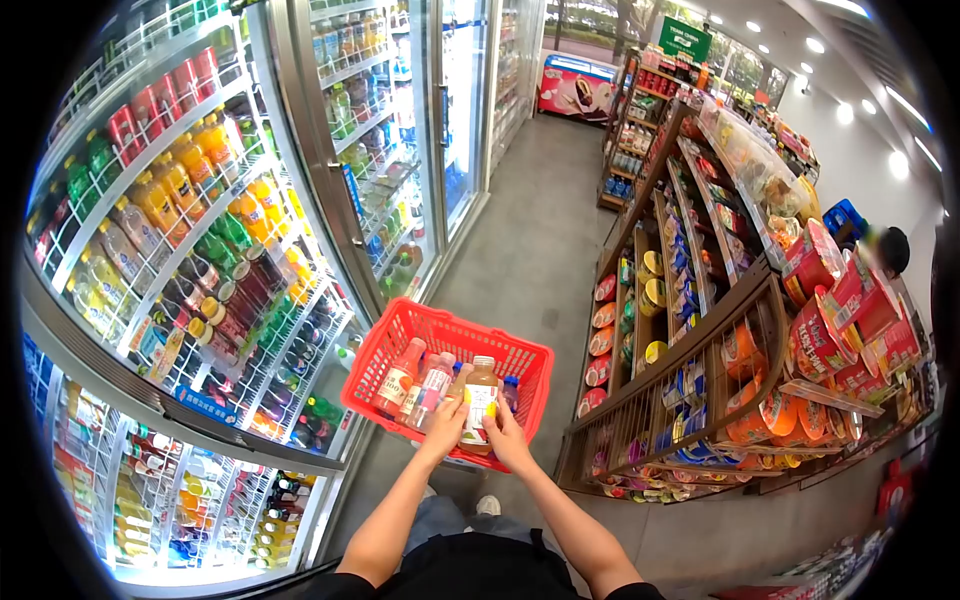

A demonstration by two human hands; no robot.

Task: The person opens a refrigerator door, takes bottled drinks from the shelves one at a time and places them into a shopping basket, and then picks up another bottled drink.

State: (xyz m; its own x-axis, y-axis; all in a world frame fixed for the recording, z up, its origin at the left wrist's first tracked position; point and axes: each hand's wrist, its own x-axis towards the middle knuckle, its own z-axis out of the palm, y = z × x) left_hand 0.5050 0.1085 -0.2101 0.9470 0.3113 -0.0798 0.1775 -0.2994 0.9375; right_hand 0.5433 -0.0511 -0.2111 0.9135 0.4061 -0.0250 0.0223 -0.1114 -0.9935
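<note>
A smooth, cylindrical, labelled bottle (pixel 480 402) is grasped by the fingers of the left hand (pixel 446 428) and right hand (pixel 508 439), toward four o'clock over a red, perforated plastic basket (pixel 505 345).

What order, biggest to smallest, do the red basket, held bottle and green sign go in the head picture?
1. Red basket
2. Held bottle
3. Green sign
The sign is farther away, so real sizes may differ.
</note>
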